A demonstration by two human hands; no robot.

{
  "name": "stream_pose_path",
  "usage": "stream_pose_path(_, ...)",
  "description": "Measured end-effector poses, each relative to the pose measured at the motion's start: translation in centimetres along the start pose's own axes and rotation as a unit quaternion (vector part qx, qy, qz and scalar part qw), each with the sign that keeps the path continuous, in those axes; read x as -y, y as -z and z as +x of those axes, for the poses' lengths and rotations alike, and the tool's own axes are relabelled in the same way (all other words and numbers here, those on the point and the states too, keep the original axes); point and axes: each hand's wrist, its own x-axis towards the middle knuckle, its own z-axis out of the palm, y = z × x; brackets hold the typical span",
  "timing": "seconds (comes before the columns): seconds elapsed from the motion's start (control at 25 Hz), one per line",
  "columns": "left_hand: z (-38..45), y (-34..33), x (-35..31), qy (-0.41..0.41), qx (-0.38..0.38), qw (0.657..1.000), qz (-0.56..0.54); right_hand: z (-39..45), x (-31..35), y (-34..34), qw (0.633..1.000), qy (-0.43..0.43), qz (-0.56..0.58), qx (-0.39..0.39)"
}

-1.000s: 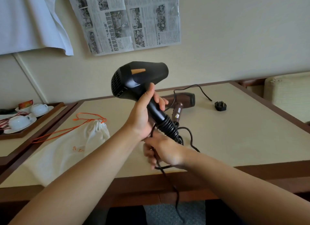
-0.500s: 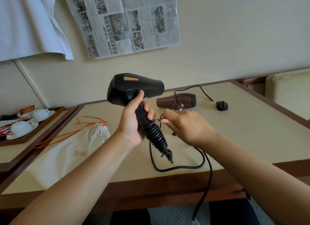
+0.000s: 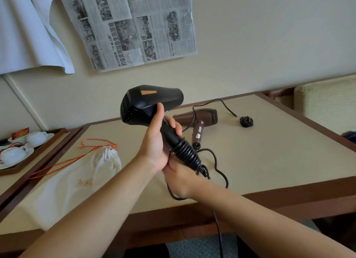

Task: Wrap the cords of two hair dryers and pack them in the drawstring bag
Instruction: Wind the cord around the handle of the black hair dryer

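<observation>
My left hand (image 3: pixel 157 140) grips the handle of a black hair dryer (image 3: pixel 152 103) held up above the table. Its black cord (image 3: pixel 221 167) is wound in coils around the lower handle, and the loose end drops past the table's front edge. My right hand (image 3: pixel 181 178) sits just below the coils and holds the cord, its fingers partly hidden behind the left hand. A brown hair dryer (image 3: pixel 200 119) lies on the table behind, its cord running to a black plug (image 3: pixel 246 121). A white drawstring bag (image 3: pixel 77 178) with orange strings lies flat at the left.
The beige table (image 3: pixel 279 161) has a dark wooden rim. A wooden tray (image 3: pixel 44 148) with white cups and saucers stands at the far left. A padded chair (image 3: pixel 327 101) is at the right. Newspaper hangs on the wall behind.
My right hand has swung from the right of the handle down to below the coils, carrying the cord round. The black dryer has risen a little.
</observation>
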Motion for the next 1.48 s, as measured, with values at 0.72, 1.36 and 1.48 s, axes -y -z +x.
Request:
stream_pose_path(0.72,-0.8,0.6,-1.1,0.044,0.032,0.998,-0.012,0.0,-1.7,7.9,0.937,0.154,-0.262,-0.174)
stream_pose_path(1.36,1.2,2.3,-0.2,-0.069,0.01,0.991,0.11,-3.7,4.4,3.5,0.988,0.108,-0.112,0.004)
stream_pose_path(1.48,0.8,3.5,-0.1,-0.074,-0.058,0.988,0.126,-4.2,4.2,5.9,0.947,0.131,-0.285,-0.073)
